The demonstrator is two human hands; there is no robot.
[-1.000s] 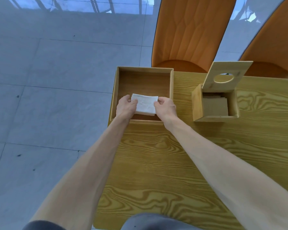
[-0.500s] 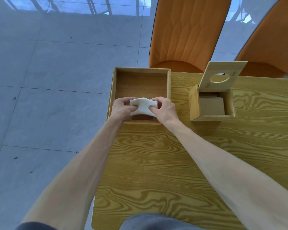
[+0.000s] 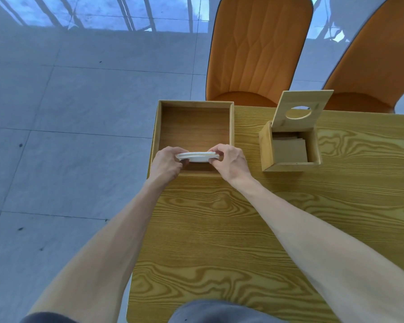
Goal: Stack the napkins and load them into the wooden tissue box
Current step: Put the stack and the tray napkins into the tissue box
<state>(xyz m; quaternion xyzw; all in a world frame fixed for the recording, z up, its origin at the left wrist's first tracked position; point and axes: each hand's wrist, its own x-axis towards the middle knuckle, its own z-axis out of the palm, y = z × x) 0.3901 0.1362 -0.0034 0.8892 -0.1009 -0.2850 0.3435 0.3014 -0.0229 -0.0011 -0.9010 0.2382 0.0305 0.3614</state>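
A thin stack of white napkins (image 3: pixel 197 156) is held edge-on between my two hands, just above the near end of an open wooden tray (image 3: pixel 231 127). My left hand (image 3: pixel 166 164) pinches the stack's left end and my right hand (image 3: pixel 229 163) pinches its right end. To the right stands the wooden tissue box (image 3: pixel 266 148), its lid (image 3: pixel 301 113) with a round hole tipped up and back. Brownish folded sheets (image 3: pixel 289 150) lie inside the box.
The wooden table (image 3: pixel 219 229) has its left edge just left of the tray, with grey floor tiles beyond. Two orange chairs (image 3: pixel 257 50) stand at the far side. The tray's floor behind the stack is bare.
The napkins went from lying flat in the tray to being lifted and squeezed into an edge-on stack between both hands, slightly above the tray's near wall. The view also shifted a little.
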